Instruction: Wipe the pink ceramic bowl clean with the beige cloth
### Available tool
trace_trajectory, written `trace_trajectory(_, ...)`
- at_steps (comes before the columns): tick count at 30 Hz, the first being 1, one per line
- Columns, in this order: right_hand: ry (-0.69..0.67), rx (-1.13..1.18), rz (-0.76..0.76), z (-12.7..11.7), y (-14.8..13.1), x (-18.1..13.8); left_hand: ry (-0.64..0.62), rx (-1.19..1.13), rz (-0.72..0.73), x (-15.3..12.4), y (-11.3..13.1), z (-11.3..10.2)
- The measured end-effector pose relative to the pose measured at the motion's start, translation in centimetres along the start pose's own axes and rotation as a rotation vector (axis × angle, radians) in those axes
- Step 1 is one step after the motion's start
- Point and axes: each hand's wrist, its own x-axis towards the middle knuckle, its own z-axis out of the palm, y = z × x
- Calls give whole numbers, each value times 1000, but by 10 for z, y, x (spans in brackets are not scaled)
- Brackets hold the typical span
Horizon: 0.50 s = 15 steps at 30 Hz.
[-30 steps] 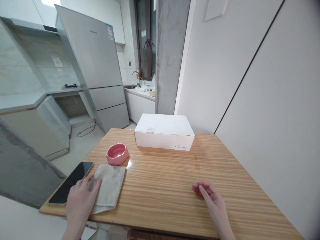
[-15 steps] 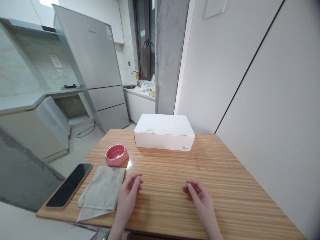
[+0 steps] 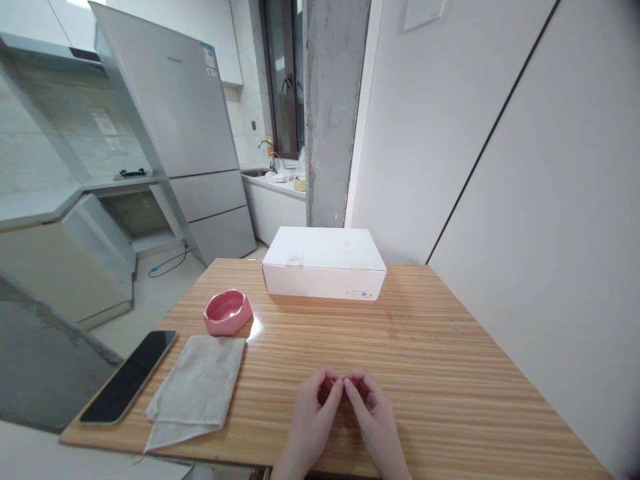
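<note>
My left hand (image 3: 315, 403) and my right hand (image 3: 369, 405) meet over the near middle of the wooden table (image 3: 450, 373). Their thumb tips and index fingertips come together, with the other fingers curled under. Nothing shows between the fingers of either hand. To the left of my left hand lies a folded grey cloth (image 3: 200, 383). Behind the cloth stands a pink ashtray (image 3: 228, 323) with a faceted rim. A white cardboard box (image 3: 323, 280), closed and lying flat, is farther back beyond both hands.
A black smartphone (image 3: 130, 380) lies face up near the left table edge. A white wall (image 3: 525, 267) runs along the right side. Beyond the table are a grey fridge (image 3: 175, 113), a concrete pillar (image 3: 333, 113) and a sink counter (image 3: 280, 187).
My hands were apart, left beside the cloth and right farther over; they have moved inward until their fingertips meet. The view has shifted slightly. Objects on the table stay put.
</note>
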Motion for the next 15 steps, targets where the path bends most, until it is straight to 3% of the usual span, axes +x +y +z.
trace_trajectory(15, -1, -84, -30, 0, 2, 1, -15, 14, 18, -1, 3, 0)
